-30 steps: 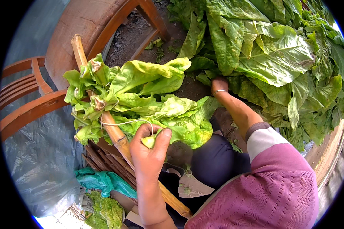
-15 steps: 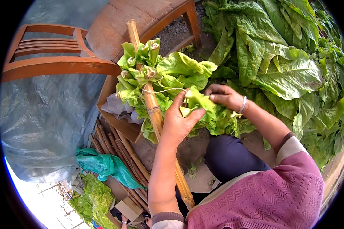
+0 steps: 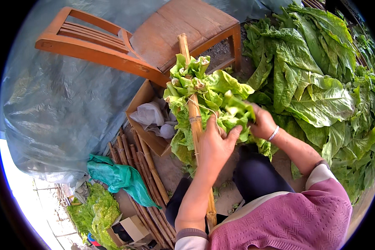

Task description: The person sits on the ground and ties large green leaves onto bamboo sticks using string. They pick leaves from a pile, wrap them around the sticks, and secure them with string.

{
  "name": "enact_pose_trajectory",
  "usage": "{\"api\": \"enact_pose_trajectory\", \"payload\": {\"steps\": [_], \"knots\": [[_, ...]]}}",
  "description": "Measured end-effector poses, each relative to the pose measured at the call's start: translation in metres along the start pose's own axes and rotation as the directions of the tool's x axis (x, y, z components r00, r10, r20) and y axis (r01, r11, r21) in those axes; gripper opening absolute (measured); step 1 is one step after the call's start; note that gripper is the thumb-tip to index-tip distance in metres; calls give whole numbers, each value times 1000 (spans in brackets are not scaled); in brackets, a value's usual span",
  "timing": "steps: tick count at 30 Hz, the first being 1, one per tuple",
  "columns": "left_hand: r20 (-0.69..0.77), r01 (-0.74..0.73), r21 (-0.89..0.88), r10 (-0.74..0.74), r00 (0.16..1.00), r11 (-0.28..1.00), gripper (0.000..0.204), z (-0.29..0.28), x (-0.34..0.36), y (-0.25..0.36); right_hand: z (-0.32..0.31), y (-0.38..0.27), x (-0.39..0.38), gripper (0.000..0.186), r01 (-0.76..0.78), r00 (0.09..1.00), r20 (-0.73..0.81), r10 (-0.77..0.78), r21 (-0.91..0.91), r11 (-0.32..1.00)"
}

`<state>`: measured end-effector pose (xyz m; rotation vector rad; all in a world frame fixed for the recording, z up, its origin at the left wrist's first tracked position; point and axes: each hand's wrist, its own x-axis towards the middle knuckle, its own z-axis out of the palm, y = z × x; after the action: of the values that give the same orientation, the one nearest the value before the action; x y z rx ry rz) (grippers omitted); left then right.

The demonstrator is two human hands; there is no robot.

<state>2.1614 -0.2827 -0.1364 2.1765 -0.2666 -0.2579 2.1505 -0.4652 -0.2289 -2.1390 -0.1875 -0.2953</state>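
A bamboo pole (image 3: 194, 118) slants up from my lap, its top end near the chair seat. Bunches of large green leaves (image 3: 233, 86), which look like tobacco leaves, hang along its upper part with their cut stem ends at the pole. Thin pale string (image 3: 206, 109) runs from the pole to my left hand (image 3: 219, 143), whose fingers are closed on it beside the leaves. Opposite it, my right hand (image 3: 263, 122) grips a leaf (image 3: 238, 107) smeared by motion; its fingertips are partly hidden behind the leaf.
A big heap of green leaves (image 3: 321, 100) lies at the right. Ahead stands a wooden chair (image 3: 183, 25), with an open cardboard box (image 3: 142, 95) holding white plastic below it. Bamboo poles (image 3: 148, 166), a green plastic sheet (image 3: 120, 177) and more leaves (image 3: 98, 208) lie at the left.
The whole view has shifted, so chair, pole and hands sit farther right and mostly lower. My right hand has moved the leaf, now blurred, while my left stays at the string.
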Motion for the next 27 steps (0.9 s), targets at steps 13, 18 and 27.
{"api": "enact_pose_trajectory", "payload": {"steps": [13, 18, 27], "knots": [[84, 406, -539, -432, 898, 738, 22, -85, 52, -84, 20, -15, 75, 36, 110, 953, 284, -104, -4, 994], [-345, 43, -636, -334, 877, 770, 16, -56, 73, -104, 57, -16, 64, 38, -451, 892, 314, 325, 675, 584], [-288, 74, -763, -441, 850, 642, 21, -24, 86, -118, 131, 11, 55, 70, -520, 851, -19, 524, 109, 847]]}}
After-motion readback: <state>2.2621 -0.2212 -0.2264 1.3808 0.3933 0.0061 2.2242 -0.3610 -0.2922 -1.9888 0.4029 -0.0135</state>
